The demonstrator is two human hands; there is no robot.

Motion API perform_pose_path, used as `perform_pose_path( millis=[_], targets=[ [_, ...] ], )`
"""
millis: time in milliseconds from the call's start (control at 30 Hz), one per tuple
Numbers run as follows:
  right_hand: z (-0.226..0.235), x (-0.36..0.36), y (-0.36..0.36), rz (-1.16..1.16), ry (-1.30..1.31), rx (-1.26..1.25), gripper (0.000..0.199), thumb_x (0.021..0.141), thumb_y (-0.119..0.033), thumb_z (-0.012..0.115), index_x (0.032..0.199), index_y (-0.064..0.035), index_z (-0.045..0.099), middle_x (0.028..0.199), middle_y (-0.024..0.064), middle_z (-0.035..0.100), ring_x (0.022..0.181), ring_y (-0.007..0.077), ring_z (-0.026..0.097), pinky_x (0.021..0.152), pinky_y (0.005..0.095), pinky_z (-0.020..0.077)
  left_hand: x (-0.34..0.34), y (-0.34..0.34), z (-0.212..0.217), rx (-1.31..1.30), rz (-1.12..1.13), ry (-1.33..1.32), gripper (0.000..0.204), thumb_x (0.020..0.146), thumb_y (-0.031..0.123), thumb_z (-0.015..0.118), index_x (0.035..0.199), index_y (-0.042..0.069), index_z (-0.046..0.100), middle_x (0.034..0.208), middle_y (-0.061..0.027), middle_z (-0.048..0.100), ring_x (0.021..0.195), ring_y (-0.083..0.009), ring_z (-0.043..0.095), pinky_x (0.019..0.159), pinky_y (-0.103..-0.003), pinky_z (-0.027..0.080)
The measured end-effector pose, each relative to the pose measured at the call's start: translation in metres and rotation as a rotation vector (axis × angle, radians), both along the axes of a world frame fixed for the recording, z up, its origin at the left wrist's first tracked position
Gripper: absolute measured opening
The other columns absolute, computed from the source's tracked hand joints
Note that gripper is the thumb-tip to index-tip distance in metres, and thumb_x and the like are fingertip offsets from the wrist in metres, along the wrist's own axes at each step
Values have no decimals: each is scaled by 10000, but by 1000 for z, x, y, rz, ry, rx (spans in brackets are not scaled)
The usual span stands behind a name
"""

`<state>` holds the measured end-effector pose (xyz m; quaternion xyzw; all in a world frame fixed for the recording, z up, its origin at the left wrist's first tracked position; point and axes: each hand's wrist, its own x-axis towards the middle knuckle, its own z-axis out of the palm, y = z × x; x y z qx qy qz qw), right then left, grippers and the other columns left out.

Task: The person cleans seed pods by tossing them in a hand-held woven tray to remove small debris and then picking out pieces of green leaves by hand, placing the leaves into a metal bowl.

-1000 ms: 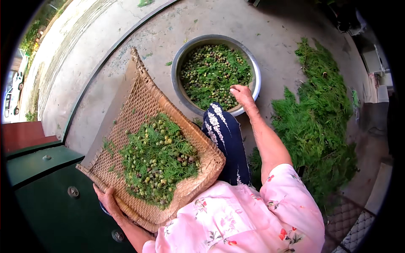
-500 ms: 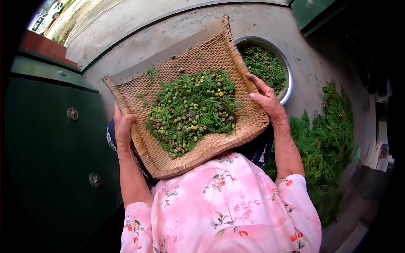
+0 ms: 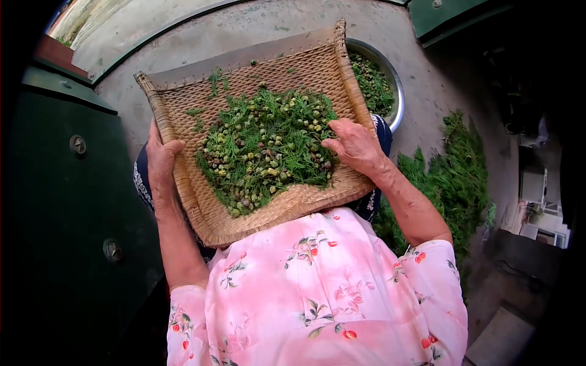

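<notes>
A woven winnowing basket [image 3: 308, 68] rests tilted across my lap. In its middle lies a heap of small round green and brown seed cones mixed with feathery green sprigs [image 3: 262, 149]. My left hand [image 3: 162, 155] grips the basket's left rim, thumb over the top and the other fingers hidden beneath. My right hand [image 3: 357, 146] is inside the right rim, at the right edge of the heap. Its index finger and thumb are apart, with nothing visible between them; the remaining fingers are mostly hidden.
Beyond the basket's right side, a metal basin [image 3: 399, 100] holds more cones and sprigs on the concrete floor [image 3: 305, 19]. Cut green branches [image 3: 452, 165] lie at the right. A dark green door [image 3: 67, 183] stands close on my left.
My right hand has let go of the basket's right rim and moved inward to the heap. The basket sits slightly further left and more level. My left hand keeps its grip.
</notes>
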<state>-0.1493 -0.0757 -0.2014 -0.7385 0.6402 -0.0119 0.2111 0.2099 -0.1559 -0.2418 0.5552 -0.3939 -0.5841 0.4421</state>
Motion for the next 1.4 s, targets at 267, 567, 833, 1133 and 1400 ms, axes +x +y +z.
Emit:
perform_pose_path(
  millis=[267,567,833,1133,1400],
  targets=[
    [-25,10,-5,103,-137,82,219,735,-75,669,901,23,565,831,177,608,826,381,600,706,458,473,9,0,-16,-22,54,4,742,636,-92,495,1361,-13,356,1044,-111,603,811,-172,607,709,-260,504],
    [-34,107,-18,397,-282,26,196,788,-123,660,959,-53,595,858,105,566,848,314,588,719,404,480,10,1,-12,-51,56,36,751,633,-88,517,1365,-6,366,1068,-93,598,839,-158,593,731,-253,495],
    [-51,130,-9,234,-468,91,155,735,-139,710,827,-34,642,815,77,522,802,272,567,678,354,468,9,0,-15,-38,62,-45,754,636,-82,528,1369,2,371,1040,-87,604,813,-152,592,709,-251,496],
    [31,57,-40,-274,-885,-113,137,915,-118,587,1006,-20,615,729,2,604,603,50,519,556,208,432,8,4,-12,-38,77,-68,753,646,-76,535,1375,2,365,1046,-90,605,816,-150,593,711,-254,494],
    [30,-97,-58,-274,544,-409,445,820,-229,632,1225,-80,528,1127,112,605,994,322,571,855,428,442,5,3,-4,-9,63,-22,780,652,-59,527,1405,-8,327,1142,-134,576,889,-189,601,743,-263,503]
  ],
)
